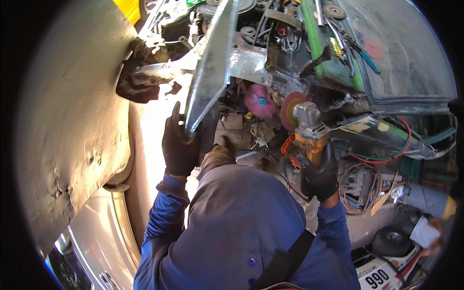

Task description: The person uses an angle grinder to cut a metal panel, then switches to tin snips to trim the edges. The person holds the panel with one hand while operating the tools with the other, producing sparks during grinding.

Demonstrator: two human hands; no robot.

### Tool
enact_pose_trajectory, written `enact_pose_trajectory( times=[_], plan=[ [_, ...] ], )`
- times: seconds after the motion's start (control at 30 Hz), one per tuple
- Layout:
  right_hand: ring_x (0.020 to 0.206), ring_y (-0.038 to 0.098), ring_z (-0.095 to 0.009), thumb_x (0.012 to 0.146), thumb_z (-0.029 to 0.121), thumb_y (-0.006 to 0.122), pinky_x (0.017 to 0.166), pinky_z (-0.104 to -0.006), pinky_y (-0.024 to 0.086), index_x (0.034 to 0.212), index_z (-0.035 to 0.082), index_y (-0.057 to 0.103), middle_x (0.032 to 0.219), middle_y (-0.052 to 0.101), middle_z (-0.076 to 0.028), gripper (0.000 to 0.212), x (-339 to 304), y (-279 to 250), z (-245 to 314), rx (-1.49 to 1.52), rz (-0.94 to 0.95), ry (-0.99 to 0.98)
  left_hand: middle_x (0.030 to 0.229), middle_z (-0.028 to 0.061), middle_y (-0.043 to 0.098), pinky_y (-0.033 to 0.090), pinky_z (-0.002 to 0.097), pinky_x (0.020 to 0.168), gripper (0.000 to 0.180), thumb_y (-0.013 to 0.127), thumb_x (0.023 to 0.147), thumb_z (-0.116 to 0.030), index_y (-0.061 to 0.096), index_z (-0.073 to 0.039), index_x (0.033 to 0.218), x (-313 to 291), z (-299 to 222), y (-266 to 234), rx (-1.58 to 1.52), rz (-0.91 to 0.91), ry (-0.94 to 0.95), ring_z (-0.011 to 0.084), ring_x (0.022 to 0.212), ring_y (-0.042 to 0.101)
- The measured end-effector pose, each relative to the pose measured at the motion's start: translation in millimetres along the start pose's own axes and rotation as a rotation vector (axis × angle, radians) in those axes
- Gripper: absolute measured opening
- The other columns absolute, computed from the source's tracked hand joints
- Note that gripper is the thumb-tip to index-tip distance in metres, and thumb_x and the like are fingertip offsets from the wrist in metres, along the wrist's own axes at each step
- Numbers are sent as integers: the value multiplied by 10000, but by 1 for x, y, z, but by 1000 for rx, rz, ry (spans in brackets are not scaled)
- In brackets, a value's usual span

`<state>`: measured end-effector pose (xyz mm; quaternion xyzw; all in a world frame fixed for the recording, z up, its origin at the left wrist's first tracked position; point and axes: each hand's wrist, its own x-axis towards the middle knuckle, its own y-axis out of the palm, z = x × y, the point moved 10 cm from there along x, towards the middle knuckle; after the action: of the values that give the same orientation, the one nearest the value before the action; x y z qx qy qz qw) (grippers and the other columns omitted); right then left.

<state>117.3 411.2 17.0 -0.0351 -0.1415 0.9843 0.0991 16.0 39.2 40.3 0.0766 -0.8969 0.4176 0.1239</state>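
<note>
My left hand, in a black glove, is closed around the lower end of a long bent piece of sheet metal. The piece stands tilted, its top reaching to the upper edge of the view. My right hand, also gloved, grips an orange angle grinder by its body. The grinder's reddish disc faces left, apart from the sheet metal. Between the two, farther off, is a round pink disc with a blue centre. Whether the grinder's disc is spinning I cannot tell.
Ahead lies a rusty, cut-up vehicle body. Pliers and other tools rest on its green edge. A large dented panel rises at left, above a beige car. Cables hang at right. Another person's hand shows lower right.
</note>
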Motion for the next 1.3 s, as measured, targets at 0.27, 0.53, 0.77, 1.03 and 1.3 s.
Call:
enact_pose_trajectory(
  times=[0.27,0.53,0.77,1.03,1.3],
  plan=[
    [1028,706,-184,877,172,859,900,-362,578,1335,-5,600,1181,721,-118,555,47,19,17,3,-53,16,1289,155,715,540,325,851,582,766,977,-168,581,-73,1521,88,27,-13,-216,-91,122,186,984,657],
    [1032,676,-147,906,204,825,872,-320,584,1392,-2,575,1178,685,-79,583,167,47,89,236,-12,151,1421,208,663,490,425,1108,542,740,980,-175,585,-26,1478,180,50,-66,-18,-55,137,331,1303,648],
    [993,700,-161,974,226,692,872,-327,600,1405,-36,557,1134,700,-125,522,214,122,82,79,-112,13,1457,197,651,476,425,1137,585,709,960,-140,559,1,1507,222,106,-92,-227,-53,-41,323,1319,640],
    [694,772,-250,1050,451,592,630,-385,670,1211,30,640,844,742,-111,454,324,148,95,854,-80,189,1513,214,613,503,397,1122,646,678,975,-99,484,27,1577,230,154,-109,-99,-2,-139,295,1370,619],
    [721,756,-261,1013,436,658,648,-405,674,1151,49,614,862,713,-126,413,432,205,68,1032,138,139,1452,206,596,475,474,1125,476,750,952,-76,650,-123,1415,222,210,-80,-62,169,-28,399,1321,559]
  ],
)
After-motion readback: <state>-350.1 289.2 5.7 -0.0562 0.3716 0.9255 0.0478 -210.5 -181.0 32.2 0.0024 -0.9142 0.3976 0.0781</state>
